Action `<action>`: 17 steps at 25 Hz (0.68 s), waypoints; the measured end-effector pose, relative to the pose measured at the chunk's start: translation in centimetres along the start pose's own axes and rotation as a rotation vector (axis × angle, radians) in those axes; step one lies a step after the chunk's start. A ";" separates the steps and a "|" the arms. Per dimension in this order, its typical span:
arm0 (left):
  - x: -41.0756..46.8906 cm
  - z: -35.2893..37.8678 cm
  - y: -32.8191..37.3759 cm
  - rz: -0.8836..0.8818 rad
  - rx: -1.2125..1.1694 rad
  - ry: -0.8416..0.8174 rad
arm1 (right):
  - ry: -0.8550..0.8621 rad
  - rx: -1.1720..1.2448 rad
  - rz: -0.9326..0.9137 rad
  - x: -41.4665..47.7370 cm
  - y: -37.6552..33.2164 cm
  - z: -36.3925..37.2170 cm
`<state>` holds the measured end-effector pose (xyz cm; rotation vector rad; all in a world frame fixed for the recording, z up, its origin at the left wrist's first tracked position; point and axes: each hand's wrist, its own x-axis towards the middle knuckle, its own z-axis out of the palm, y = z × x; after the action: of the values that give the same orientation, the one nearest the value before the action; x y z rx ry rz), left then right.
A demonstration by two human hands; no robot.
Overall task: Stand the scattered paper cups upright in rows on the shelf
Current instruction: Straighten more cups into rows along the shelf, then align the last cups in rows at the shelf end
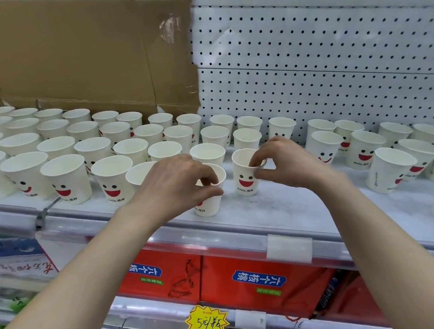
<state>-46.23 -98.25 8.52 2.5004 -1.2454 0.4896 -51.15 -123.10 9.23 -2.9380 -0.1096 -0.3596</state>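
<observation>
The left hand curls over the left cup, thumb and fingers pinching its rim. The right hand pinches the rim of the right cup, fingertips inside the mouth and thumb on the outer wall. Both cups stand upright on the shelf, long axes vertical, mouths up. The left cup sits just left of the right cup and nearer the shelf's front edge, close to it but apart. The packed rows run off to the left of the right cup, and loose cups stand to its right. The left hand is nearer the rows, so its cup probably goes back and left into the front line, with the right cup following beside it.
</observation>
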 end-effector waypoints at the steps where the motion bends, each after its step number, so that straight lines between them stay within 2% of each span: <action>1: 0.2 -0.2 0.1 0.019 -0.008 0.022 | 0.001 0.006 -0.010 -0.1 0.1 -0.2; 5: 3.5 -1.0 0.5 0.083 -0.003 0.027 | 0.103 0.019 0.050 -1.2 2.4 -2.2; 9: 9.3 0.4 3.1 0.153 0.007 -0.056 | 0.184 -0.103 0.287 -2.3 9.2 -5.4; 12: 14.1 3.4 7.6 0.198 0.008 -0.118 | 0.128 -0.194 0.485 -2.6 15.2 -7.4; 17: 21.6 9.8 14.4 0.208 0.054 -0.181 | -0.074 -0.252 0.561 -1.7 20.3 -8.7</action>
<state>-44.04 -125.86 10.71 2.5185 -1.5920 0.3537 -52.90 -144.72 13.66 -3.0463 0.7856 -0.1855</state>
